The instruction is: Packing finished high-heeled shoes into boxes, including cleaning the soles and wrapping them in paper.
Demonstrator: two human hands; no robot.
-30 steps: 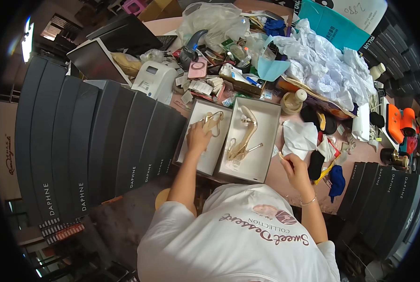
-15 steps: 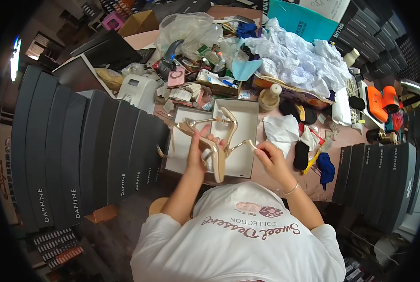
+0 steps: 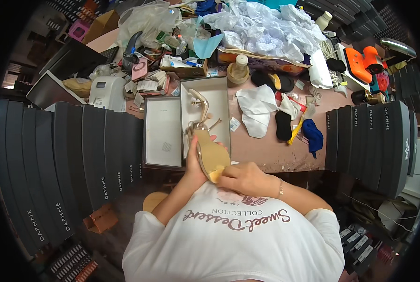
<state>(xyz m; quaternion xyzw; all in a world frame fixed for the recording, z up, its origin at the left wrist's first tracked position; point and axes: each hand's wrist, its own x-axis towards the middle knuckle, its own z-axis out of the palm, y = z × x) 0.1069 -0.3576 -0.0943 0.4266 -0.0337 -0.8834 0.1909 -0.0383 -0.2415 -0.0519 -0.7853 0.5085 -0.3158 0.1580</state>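
Note:
My left hand is closed around a high-heeled sandal with gold-coloured straps. Its tan sole is turned up and its toe end points toward my body. The curved heel rises away from me over a shoebox base. My right hand presses bent, closed fingers on the toe end of the sole. A small yellow patch shows by those fingertips; whether it is something held or part of the sole, I cannot make out. Below the heel stands the open white-lined shoebox, with its lid to the left.
Dark shoeboxes line up at the left, and more boxes at the right. White paper, a black pad and a blue cloth lie right of the shoebox. Behind are a bottle and crumpled tissue paper.
My right hand has let go of the strap and moved down to the sole's toe end. The sandal has turned, bringing its sole up. The view has shifted too.

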